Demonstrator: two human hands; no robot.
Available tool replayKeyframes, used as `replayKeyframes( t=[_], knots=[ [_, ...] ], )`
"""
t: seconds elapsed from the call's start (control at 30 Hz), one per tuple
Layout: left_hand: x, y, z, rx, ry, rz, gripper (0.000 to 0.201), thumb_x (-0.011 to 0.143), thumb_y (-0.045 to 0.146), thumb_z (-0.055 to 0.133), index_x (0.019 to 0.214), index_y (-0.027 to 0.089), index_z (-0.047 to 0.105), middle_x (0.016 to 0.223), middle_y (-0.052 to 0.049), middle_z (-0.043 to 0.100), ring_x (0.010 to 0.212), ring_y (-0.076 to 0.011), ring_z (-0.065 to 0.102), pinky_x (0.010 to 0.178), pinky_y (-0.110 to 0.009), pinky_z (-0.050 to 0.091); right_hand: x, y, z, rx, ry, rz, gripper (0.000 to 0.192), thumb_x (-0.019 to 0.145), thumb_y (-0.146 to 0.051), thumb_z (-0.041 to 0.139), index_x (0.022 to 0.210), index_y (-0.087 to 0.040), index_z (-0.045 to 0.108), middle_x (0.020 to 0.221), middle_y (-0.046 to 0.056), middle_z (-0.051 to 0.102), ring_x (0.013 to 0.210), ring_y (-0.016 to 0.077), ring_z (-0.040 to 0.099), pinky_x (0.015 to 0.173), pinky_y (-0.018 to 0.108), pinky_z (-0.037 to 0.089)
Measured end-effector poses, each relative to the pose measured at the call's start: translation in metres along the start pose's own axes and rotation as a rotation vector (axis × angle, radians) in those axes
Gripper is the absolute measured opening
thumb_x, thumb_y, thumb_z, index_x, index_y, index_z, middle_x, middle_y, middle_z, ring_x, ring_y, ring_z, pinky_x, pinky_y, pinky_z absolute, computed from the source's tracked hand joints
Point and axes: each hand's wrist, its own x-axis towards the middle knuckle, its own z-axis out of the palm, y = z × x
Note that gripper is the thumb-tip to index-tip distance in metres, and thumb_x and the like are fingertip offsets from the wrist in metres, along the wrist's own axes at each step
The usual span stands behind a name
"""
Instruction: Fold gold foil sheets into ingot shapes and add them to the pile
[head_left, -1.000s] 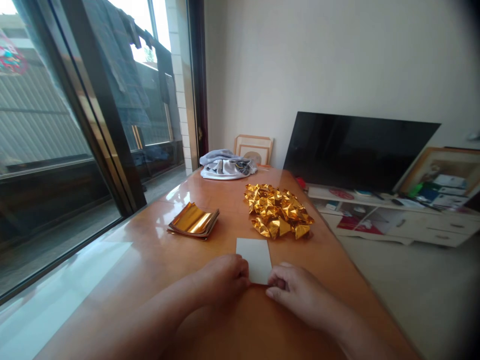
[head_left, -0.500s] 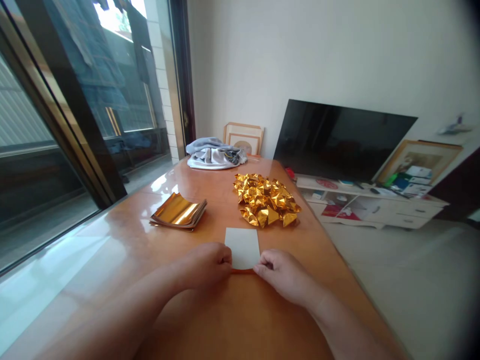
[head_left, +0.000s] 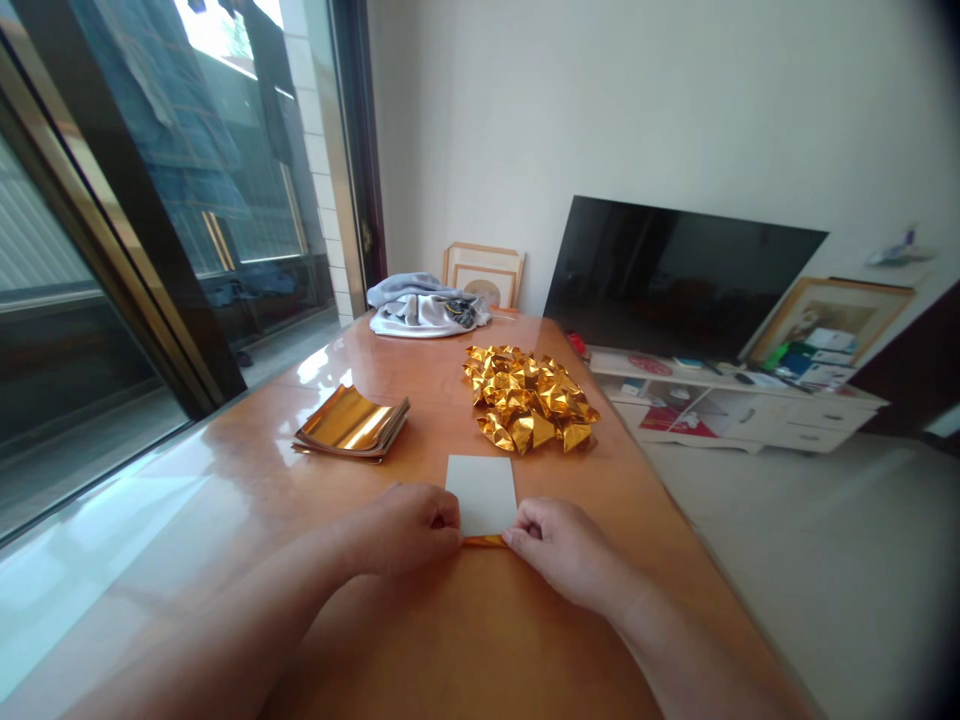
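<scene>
A small sheet of paper (head_left: 481, 488), white side up, lies on the wooden table (head_left: 465, 640) in front of me. Its near edge is turned up into a narrow gold strip. My left hand (head_left: 409, 525) pinches that edge at its left corner and my right hand (head_left: 559, 548) pinches it at the right corner. A stack of flat gold foil sheets (head_left: 351, 425) lies to the left, beyond my hands. A heap of folded gold foil pieces (head_left: 529, 398) sits further back on the right.
A bundle of grey and white cloth (head_left: 424, 306) lies at the table's far end, with picture frames (head_left: 484, 274) behind it. A dark TV (head_left: 679, 282) leans on a low white cabinet (head_left: 739, 410) at the right. Glass sliding doors (head_left: 112, 250) run along the left.
The view shifted slightly to the right. Both hands stayed on the sheet's near edge, and a narrow gold fold now shows along that edge.
</scene>
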Motion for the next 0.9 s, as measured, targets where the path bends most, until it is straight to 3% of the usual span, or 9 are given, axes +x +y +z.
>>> replayKeyframes(
  t=[0.37,0.9],
  knots=[
    [0.0055,-0.0004,0.0061,0.15,0.089,-0.037,0.025,0.085,0.037,0.054,0.069,0.021,0.063,0.075,-0.001,0.068,0.068,-0.017,0.058,0.059,-0.027,0.031,-0.0006,-0.0011,-0.0004,-0.013,0.012,0.038,0.023,0.089,-0.038,0.061,0.074,-0.02,0.061,0.072,0.0,0.066,0.065,0.0143,0.055,0.055,0.025,0.026],
    [0.0057,0.0035,0.0005,0.173,0.059,-0.085,0.026,0.081,0.043,0.06,0.067,0.021,0.062,0.071,0.001,0.067,0.067,-0.0162,0.057,0.06,-0.028,0.028,-0.0015,-0.0013,-0.0011,-0.01,0.016,0.059,0.021,0.087,-0.037,0.063,0.074,-0.021,0.063,0.074,0.0,0.067,0.067,0.0142,0.055,0.056,0.025,0.027]
  ],
)
